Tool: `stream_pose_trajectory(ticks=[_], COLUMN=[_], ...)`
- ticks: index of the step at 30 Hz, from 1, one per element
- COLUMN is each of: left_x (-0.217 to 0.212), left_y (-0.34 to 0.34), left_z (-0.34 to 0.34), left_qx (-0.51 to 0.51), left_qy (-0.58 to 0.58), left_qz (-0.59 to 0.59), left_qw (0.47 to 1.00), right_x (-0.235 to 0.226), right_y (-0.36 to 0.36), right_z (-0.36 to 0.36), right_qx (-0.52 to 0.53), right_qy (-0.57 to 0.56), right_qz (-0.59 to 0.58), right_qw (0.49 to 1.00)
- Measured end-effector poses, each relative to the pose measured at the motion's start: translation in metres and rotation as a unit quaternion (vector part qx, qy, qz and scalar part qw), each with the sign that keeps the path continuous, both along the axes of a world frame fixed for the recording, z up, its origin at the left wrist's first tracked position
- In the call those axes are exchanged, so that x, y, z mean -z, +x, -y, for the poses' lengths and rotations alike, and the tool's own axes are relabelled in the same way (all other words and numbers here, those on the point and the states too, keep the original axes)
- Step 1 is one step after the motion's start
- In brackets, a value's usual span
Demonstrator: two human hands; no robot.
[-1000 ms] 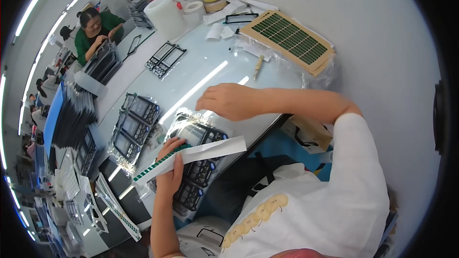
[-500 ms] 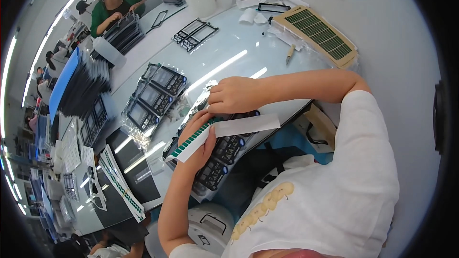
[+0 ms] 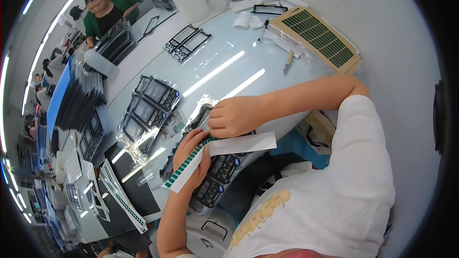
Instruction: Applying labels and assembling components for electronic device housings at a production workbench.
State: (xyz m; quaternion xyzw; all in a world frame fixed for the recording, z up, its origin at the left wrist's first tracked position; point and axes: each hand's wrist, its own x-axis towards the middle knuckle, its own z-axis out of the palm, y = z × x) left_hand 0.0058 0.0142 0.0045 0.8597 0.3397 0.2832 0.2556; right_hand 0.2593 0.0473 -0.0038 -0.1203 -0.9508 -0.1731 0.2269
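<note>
My left hand [image 3: 192, 150] grips a white backing strip with a row of green stickers [image 3: 185, 168] between thumb and fingers. A blank white length of backing [image 3: 246, 144] reaches off to the right from it. Beneath both hands lies a panel of black plastic frames [image 3: 228, 168] with small blue marks, near the table's front edge. Just beyond the left fingertips, my right hand [image 3: 233, 116] rests low over this panel, its fingers bent and pressed together. Whatever is in those fingertips is hidden.
More black frames [image 3: 149, 107] lie on clear film to the left. A cutter knife [image 3: 288, 62] and a card of green stickers [image 3: 319, 36] are at the far right. Sticker strips [image 3: 122, 196] sit at the left. Across the table, a person in green [image 3: 112, 12] works beside stacked black panels [image 3: 114, 43].
My right hand has come down nearer to the left fingertips and the black frames. The left hand keeps its hold on the sticker strip. The whole view has shifted slightly.
</note>
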Motion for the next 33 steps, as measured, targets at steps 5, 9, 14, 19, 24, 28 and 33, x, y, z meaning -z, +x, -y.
stream_pose_trajectory(ticks=[5,9,14,19,24,28,33], left_x=[-0.004,-0.004,0.004,-0.005,-0.009,0.007,-0.006], left_y=[0.004,0.003,0.004,0.008,0.006,-0.003,-0.002], left_z=[-0.003,-0.002,0.0,0.007,0.009,-0.014,-0.007], left_qx=[0.006,0.005,-0.009,-0.012,-0.04,0.09,0.024], left_qy=[0.009,0.022,0.048,0.022,0.006,0.112,-0.005], left_qz=[-0.011,-0.013,-0.028,-0.03,-0.026,-0.025,-0.022], left_qw=[1.0,1.0,0.998,0.999,0.999,0.989,0.999], right_x=[0.003,0.007,0.004,0.001,0.008,-0.001,-0.007], right_y=[0.01,0.001,-0.001,0.003,0.012,0.022,0.027], right_z=[0.009,-0.006,-0.002,0.005,0.014,0.015,0.008], right_qx=[0.044,0.019,0.038,0.069,0.048,0.029,0.049], right_qy=[-0.024,0.016,-0.026,-0.091,-0.109,-0.169,-0.211], right_qz=[0.02,0.008,-0.001,0.115,0.061,0.059,0.043], right_qw=[0.999,1.0,0.999,0.987,0.991,0.983,0.975])
